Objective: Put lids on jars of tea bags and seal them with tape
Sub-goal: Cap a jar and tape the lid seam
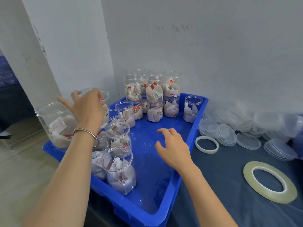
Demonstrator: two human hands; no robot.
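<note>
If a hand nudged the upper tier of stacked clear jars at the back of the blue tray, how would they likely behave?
The stacked clear plastic jars of tea bags would probably tip: they stand tall on narrow lower jars. Likely light, being only part-filled with tea bags. The smooth walls may slide in the blue plastic tray.

Two bare forearms, no sleeves; thin metal bangle bracelets point(86, 132) circling the left wrist; right wrist unadorned.

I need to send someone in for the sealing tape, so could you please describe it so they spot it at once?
Start at the blue tray of jars; the dark cloth lies to its right. The tape roll lies flat on the cloth's near right part. It is a wide, thin, yellowish ring, larger than the white bangle and the clear lids farther back.
</note>
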